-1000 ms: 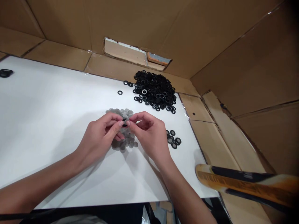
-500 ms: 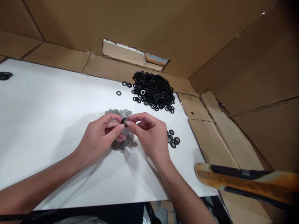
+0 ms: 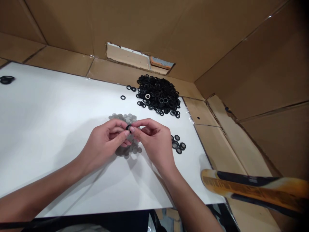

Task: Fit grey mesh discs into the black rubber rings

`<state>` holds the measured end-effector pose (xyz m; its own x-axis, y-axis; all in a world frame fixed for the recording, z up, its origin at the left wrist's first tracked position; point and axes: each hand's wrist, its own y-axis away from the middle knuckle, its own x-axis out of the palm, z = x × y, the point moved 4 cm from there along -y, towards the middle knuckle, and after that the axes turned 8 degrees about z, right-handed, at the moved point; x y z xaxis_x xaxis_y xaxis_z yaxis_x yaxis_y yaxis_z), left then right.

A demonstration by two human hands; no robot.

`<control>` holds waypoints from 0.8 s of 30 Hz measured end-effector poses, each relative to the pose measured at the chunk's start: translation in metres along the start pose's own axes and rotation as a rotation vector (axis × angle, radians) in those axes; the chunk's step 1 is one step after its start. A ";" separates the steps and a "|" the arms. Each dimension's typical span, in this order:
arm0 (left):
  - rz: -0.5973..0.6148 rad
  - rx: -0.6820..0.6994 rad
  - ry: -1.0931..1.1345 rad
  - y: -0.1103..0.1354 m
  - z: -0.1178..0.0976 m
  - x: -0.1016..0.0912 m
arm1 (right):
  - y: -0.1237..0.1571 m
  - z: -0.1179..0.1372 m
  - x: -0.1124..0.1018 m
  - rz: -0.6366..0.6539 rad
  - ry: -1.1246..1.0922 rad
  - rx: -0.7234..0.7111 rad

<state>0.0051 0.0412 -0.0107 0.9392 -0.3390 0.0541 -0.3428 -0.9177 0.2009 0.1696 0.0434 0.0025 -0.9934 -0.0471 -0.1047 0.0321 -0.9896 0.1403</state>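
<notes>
My left hand pinches a black rubber ring washer between thumb and fingertips. From the other side, my right hand grips a small grey disc at the ring's opening; the fingertips partly cover both pieces, so how far the disc sits inside cannot be told. Below the hands lies a heap of thin grey discs, partly hidden by the fingers. Right of my right hand is a small group of black rings with grey centres.
A big pile of black ring washers sits at the white table's back edge, with a few loose ones beside it. Black pieces lie far left. A yellow and black cylindrical object juts in from the right. Cardboard walls surround the table.
The right thumb and fingers have shifted slightly against the ring, and less of the grey disc shows. The piles look the same.
</notes>
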 end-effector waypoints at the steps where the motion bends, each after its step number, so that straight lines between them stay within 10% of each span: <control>1: 0.005 0.003 0.005 0.000 0.000 0.000 | 0.000 0.000 0.000 -0.002 -0.012 -0.005; 24: 0.145 0.025 0.043 -0.002 -0.003 0.004 | 0.000 -0.011 0.008 0.501 -0.365 0.150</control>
<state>0.0093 0.0424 -0.0078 0.8794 -0.4599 0.1229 -0.4750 -0.8646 0.1638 0.1624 0.0418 -0.0093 -0.8362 -0.4238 0.3481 0.5133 -0.8282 0.2248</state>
